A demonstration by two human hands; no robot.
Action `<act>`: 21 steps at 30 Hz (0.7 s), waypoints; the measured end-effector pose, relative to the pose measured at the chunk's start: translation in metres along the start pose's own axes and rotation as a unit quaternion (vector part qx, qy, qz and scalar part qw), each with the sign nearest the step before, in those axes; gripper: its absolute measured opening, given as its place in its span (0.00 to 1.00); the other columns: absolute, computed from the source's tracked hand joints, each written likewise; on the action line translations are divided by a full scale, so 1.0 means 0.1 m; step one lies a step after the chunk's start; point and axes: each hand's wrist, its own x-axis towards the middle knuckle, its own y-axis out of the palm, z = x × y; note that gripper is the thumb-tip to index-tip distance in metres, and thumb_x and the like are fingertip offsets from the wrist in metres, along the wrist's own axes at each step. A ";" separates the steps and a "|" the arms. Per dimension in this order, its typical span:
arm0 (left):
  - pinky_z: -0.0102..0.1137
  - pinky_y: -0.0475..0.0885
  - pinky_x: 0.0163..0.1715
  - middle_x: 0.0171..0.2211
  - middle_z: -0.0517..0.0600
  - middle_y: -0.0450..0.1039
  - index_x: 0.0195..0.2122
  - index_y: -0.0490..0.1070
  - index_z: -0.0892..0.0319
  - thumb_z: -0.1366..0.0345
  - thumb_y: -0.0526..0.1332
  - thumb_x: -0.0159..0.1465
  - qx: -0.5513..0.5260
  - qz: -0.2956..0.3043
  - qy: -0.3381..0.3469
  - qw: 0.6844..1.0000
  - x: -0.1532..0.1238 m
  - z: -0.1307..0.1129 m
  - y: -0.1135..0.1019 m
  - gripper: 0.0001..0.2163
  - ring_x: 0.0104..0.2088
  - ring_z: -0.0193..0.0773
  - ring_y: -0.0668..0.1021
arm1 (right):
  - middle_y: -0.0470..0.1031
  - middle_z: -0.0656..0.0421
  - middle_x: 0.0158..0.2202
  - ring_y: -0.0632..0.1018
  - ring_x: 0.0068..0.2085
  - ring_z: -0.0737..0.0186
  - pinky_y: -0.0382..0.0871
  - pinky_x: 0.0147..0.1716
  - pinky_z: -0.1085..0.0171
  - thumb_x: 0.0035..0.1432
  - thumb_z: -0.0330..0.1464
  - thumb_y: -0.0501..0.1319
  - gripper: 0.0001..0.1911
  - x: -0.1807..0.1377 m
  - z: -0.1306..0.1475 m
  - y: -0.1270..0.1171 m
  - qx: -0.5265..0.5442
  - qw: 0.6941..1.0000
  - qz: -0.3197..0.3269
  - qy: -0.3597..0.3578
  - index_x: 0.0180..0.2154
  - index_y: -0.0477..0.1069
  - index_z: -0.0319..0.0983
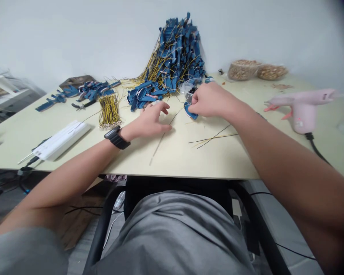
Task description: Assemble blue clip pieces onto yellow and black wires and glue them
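Observation:
My left hand [153, 120], with a dark watch on its wrist, hovers over the table with its fingers apart and nothing in them. Close to its fingertips a thin dark wire [174, 116] runs across the tabletop. My right hand [210, 99] is closed in a pinch beside a small clear tub [186, 88]; whatever its fingertips hold is hidden. Just below those fingertips lies a curved blue piece [190, 111] with a pale edge. Left of it is a loose heap of similar blue pieces [143, 94].
A tall pile of blue pieces with yellow and black wires [180, 49] leans on the wall. A wire bundle [110, 110], pliers [84, 105] and a white box [63, 139] are left. A pink glue gun [304, 105] and bags [243, 70] are right; loose wires [213, 138] lie in front.

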 end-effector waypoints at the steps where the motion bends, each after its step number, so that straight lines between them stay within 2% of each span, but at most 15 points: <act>1: 0.67 0.81 0.69 0.71 0.68 0.86 0.71 0.76 0.56 0.48 0.77 0.62 0.003 0.008 0.001 1.000 0.00 0.03 -0.01 0.38 0.69 0.73 0.84 | 0.86 0.48 0.35 0.85 0.46 0.38 0.74 0.43 0.50 0.66 0.32 0.76 0.03 0.01 -0.02 0.02 0.001 1.000 0.001 0.000 0.37 0.89 0.42; 7: 0.64 0.81 0.69 0.70 0.62 0.88 0.69 0.79 0.52 0.58 0.74 0.64 0.021 0.007 -0.008 1.000 0.03 0.17 -0.05 0.31 0.68 0.68 0.86 | 0.88 0.47 0.39 0.86 0.47 0.39 0.69 0.40 0.52 0.67 0.29 0.75 0.05 -0.09 0.04 -0.03 0.004 0.999 0.027 0.019 0.37 0.85 0.42; 10: 0.61 0.82 0.68 0.68 0.60 0.89 0.68 0.80 0.52 0.61 0.75 0.66 0.031 -0.015 -0.018 0.999 0.03 0.19 -0.04 0.27 0.66 0.65 0.87 | 0.88 0.46 0.40 0.87 0.49 0.38 0.67 0.39 0.52 0.70 0.28 0.74 0.04 -0.17 0.13 -0.07 -0.003 0.999 0.036 0.024 0.39 0.86 0.41; 13: 0.63 0.82 0.68 0.66 0.62 0.90 0.69 0.81 0.53 0.63 0.75 0.70 0.054 -0.027 -0.031 0.998 0.05 0.23 -0.03 0.25 0.64 0.65 0.87 | 0.88 0.44 0.43 0.88 0.52 0.36 0.66 0.39 0.52 0.72 0.27 0.73 0.04 -0.23 0.20 -0.07 -0.020 0.998 0.039 0.038 0.42 0.88 0.39; 17: 0.62 0.80 0.69 0.65 0.61 0.91 0.67 0.81 0.52 0.66 0.74 0.70 0.070 -0.042 -0.035 0.996 0.06 0.25 -0.02 0.23 0.63 0.63 0.86 | 0.88 0.45 0.42 0.89 0.49 0.36 0.69 0.39 0.53 0.71 0.26 0.72 0.07 -0.26 0.25 -0.03 -0.026 0.998 0.034 0.034 0.48 0.90 0.38; 19: 0.64 0.78 0.71 0.66 0.61 0.90 0.66 0.81 0.52 0.64 0.75 0.72 0.073 -0.038 -0.034 0.996 0.04 0.18 -0.03 0.22 0.65 0.63 0.86 | 0.88 0.44 0.41 0.89 0.48 0.36 0.73 0.41 0.52 0.71 0.26 0.72 0.09 -0.28 0.27 -0.01 -0.024 0.999 0.031 0.032 0.50 0.91 0.38; 21: 0.67 0.76 0.74 0.70 0.62 0.88 0.68 0.81 0.52 0.57 0.76 0.74 0.073 -0.019 -0.030 0.997 0.01 0.07 -0.04 0.23 0.69 0.68 0.84 | 0.88 0.44 0.42 0.89 0.48 0.37 0.76 0.44 0.52 0.72 0.27 0.72 0.09 -0.29 0.31 -0.01 -0.025 0.999 0.027 0.026 0.50 0.91 0.37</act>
